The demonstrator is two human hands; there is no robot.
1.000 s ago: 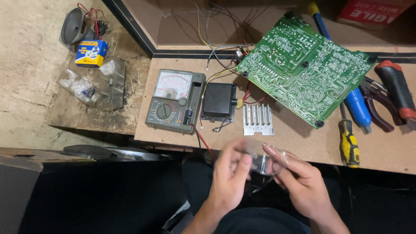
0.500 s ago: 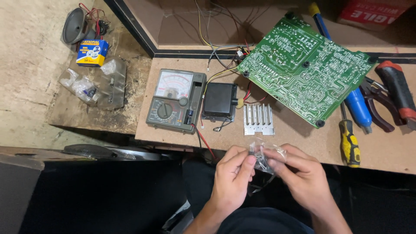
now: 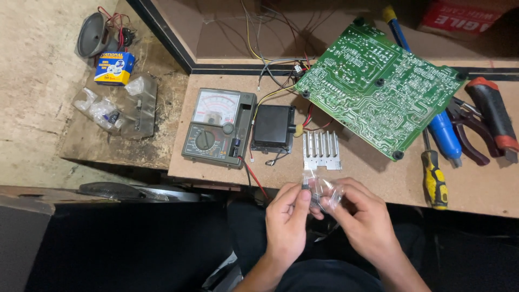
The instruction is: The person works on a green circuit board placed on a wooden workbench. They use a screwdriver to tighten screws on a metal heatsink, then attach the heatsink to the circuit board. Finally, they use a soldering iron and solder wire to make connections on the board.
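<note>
Table [image 3: 367,178] of bare brown board fills the upper right of the view, its near edge running just above the person's hands. Largest on it is a green circuit board [image 3: 381,86], tilted, its long axis running from upper left to lower right. Left of it sit an analogue multimeter [image 3: 219,127] and a black box [image 3: 274,127], with a finned metal heat sink [image 3: 321,151] below the board's lower corner. Pliers [image 3: 467,130], a blue-handled tool [image 3: 444,130] and a yellow-handled screwdriver [image 3: 434,178] crowd the right end. Bare table lies between the heat sink and the screwdriver.

Over the near edge, the left hand [image 3: 286,224] and right hand [image 3: 367,224] meet, fingers curled, pinching a small clear plastic bag [image 3: 327,192] between them. The left fingertips also pinch a small dark part [image 3: 306,185] with its long axis roughly upright; which end is which cannot be told.
</note>
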